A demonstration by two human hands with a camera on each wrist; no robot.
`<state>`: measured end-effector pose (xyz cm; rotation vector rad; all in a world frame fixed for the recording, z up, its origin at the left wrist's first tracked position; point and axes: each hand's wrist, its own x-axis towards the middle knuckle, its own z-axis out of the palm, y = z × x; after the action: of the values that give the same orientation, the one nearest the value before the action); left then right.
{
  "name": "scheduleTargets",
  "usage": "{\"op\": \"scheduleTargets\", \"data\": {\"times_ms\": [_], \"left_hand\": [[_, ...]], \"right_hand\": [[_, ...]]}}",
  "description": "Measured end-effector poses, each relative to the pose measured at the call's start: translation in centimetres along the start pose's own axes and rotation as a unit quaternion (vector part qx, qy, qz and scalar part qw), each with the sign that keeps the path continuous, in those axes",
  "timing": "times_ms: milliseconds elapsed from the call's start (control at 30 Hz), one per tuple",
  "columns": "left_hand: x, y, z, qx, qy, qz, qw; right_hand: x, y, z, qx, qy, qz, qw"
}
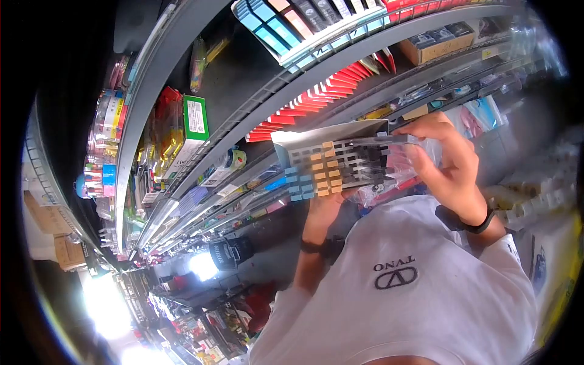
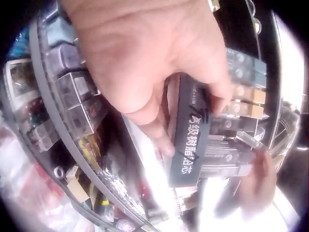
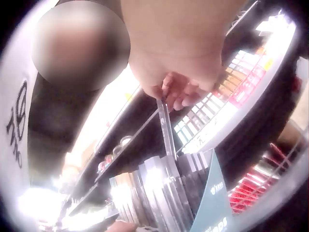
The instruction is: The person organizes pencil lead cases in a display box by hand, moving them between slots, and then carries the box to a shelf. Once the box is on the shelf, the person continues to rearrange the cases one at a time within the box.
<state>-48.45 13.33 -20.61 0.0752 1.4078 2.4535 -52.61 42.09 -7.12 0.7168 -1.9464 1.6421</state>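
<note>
A display box (image 1: 340, 131) packed with slim pencil lead cases (image 1: 328, 173) is held in front of the white shirt. Their end caps show blue, tan and dark rows. My left hand (image 1: 325, 213) grips the box from its near side; in the left wrist view the fingers and thumb wrap the dark printed panel (image 2: 188, 140). At the box's other end, my right hand (image 1: 450, 164) pinches one clear, slim lead case (image 3: 166, 128) between thumb and fingers. That case stands up out of the row, its lower end among the others.
Wire-fronted shelves run close beyond the box, with red packets (image 1: 316, 100) and a partitioned display carton (image 1: 289, 36) on them. A green-and-white box (image 1: 194, 118) stands further left. A brown carton (image 1: 438, 42) sits at upper right.
</note>
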Motion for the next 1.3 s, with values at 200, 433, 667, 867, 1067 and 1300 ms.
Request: {"op": "scheduleTargets", "data": {"times_ms": [200, 433, 667, 867, 1067, 1300], "left_hand": [[-0.5, -0.3, -2.7, -0.008, 0.000, 0.005, 1.000], [-0.7, 0.5, -2.6, 0.011, 0.009, 0.014, 1.000], [-0.4, 0.7, -2.1, -0.002, 0.016, -0.005, 1.000], [0.2, 1.3, -0.6, -0.006, 0.003, 0.012, 1.000], [0.4, 1.5, 0.0, -0.024, 0.031, 0.023, 0.999], [0.3, 1.3, -0.5, -0.062, 0.023, 0.037, 0.997]], "right_hand": [[-0.5, -0.6, 0.4, 0.044, 0.025, -0.032, 0.998], [0.2, -1.3, 2.2, -0.036, -0.085, -0.015, 0.996], [0.4, -0.8, 3.8, -0.091, -0.127, -0.023, 0.987], [0.2, -0.3, 4.1, -0.091, -0.134, -0.032, 0.986], [-0.4, -0.3, 4.3, -0.102, -0.140, -0.039, 0.984], [-0.8, -0.1, 4.6, -0.105, -0.142, -0.052, 0.983]]}}
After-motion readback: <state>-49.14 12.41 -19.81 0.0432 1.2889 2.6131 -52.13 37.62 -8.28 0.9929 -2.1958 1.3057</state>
